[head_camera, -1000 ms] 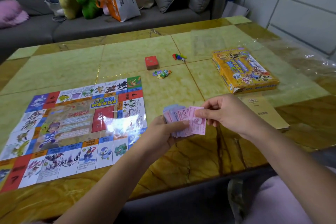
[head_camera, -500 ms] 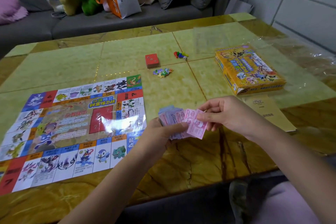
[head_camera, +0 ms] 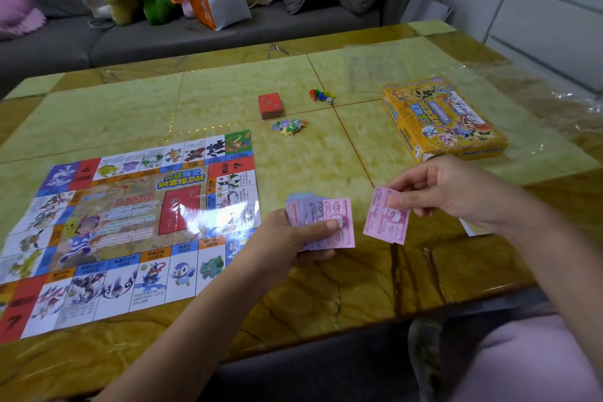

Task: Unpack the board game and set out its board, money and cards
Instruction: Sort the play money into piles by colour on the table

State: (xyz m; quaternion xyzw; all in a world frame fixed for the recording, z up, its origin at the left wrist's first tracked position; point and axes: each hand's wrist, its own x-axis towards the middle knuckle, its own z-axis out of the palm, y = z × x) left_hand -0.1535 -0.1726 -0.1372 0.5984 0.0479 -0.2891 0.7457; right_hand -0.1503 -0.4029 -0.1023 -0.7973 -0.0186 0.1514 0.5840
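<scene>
Head view: the left hand (head_camera: 288, 240) grips a fan of paper money (head_camera: 318, 210) in the middle of the frame, with its thumb pressed on the top pink sheet. The right hand (head_camera: 456, 192) pinches one pink note (head_camera: 385, 220) just to the right of the fan. Half a second ago that note still lay on the fan and the two hands were close together. Now the note is pulled free, there is a gap, and the hands are apart. The board (head_camera: 130, 225) lies flat on the table (head_camera: 130, 101) at the left. The red cards (head_camera: 270, 105) sit above the middle, with the pawns (head_camera: 317, 95) up and to the right. The yellow box (head_camera: 440, 121) sits at the upper right, as before.
</scene>
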